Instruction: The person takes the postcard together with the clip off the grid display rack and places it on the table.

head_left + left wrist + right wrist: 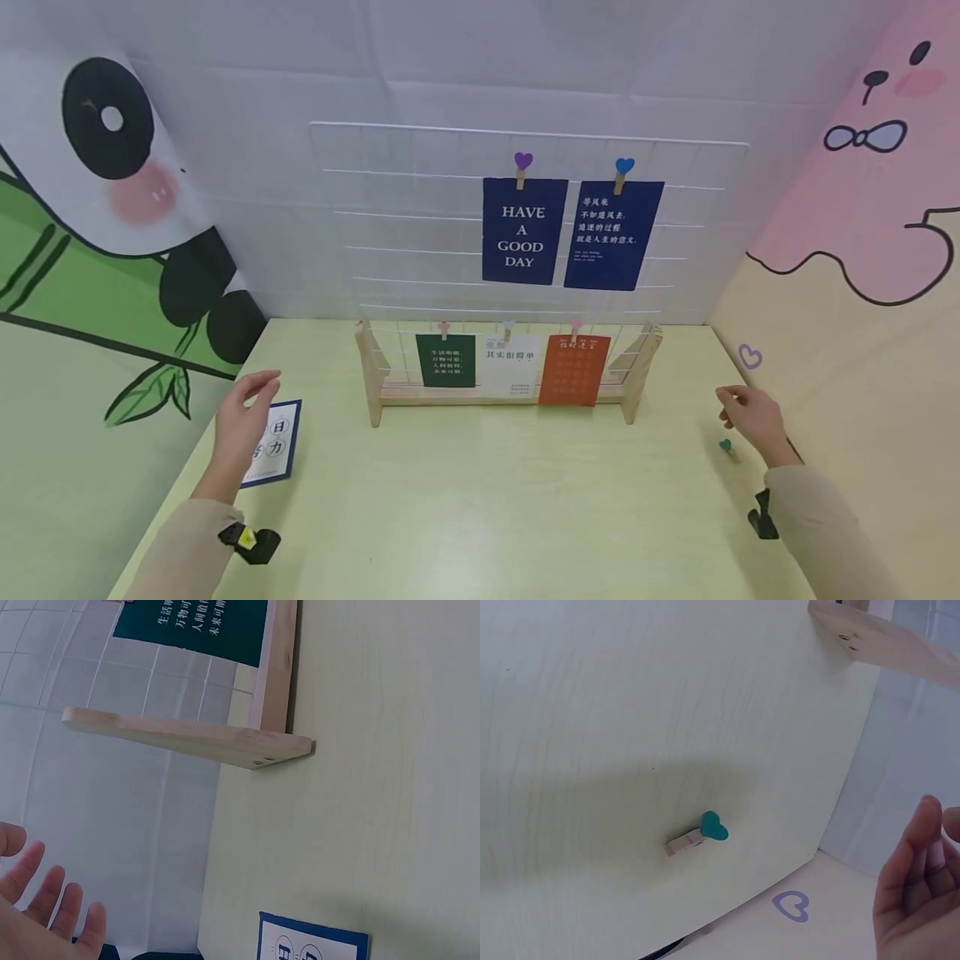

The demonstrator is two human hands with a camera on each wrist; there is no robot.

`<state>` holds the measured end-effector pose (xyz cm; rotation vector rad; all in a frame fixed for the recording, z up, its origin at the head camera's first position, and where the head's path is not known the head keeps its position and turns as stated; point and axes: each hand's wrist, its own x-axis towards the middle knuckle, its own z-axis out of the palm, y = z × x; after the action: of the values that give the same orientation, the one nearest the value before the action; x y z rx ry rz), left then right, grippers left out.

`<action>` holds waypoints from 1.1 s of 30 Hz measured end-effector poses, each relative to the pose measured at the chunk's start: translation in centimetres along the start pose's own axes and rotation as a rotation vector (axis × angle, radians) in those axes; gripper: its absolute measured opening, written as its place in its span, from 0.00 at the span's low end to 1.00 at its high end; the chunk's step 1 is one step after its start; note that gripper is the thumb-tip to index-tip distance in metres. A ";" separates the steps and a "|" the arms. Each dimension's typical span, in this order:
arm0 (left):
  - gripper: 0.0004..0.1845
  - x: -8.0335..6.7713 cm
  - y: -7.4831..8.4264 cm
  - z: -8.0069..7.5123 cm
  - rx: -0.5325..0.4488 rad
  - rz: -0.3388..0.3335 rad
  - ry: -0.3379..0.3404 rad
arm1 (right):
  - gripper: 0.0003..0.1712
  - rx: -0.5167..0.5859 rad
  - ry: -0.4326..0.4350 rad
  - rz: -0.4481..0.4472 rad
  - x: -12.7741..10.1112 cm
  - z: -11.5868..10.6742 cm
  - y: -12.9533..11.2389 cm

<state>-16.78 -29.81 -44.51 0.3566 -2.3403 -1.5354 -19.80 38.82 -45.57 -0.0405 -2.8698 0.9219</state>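
My left hand (242, 421) hovers over a white card with a blue border (281, 446) at the table's left, covering part of it. Its fingers are relaxed and hold nothing, as the left wrist view also shows. At the right, my right hand (753, 421) is in the air with loosely curled fingers and nothing in them. Below it lies a small wooden clothespin with a green heart (697, 832). In the middle stands a white wire grid rack (420, 233) on a wooden base (502, 400).
Heart clips hold two navy cards (525, 232) (613, 236) high on the grid. Lower hang a green card (447, 361), a white card (510, 367) and an orange card (573, 371). Printed cloth walls (67, 367) stand at both sides of the table (450, 500).
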 end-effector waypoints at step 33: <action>0.25 -2.0 6.8 2.8 -0.004 0.065 -0.145 | 0.23 0.314 -0.037 -0.114 1.8 0.9 -7.7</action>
<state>-16.30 -24.08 -39.58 0.1717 -2.4311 -1.5841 -21.64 32.12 -41.64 0.1698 -2.6897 1.3464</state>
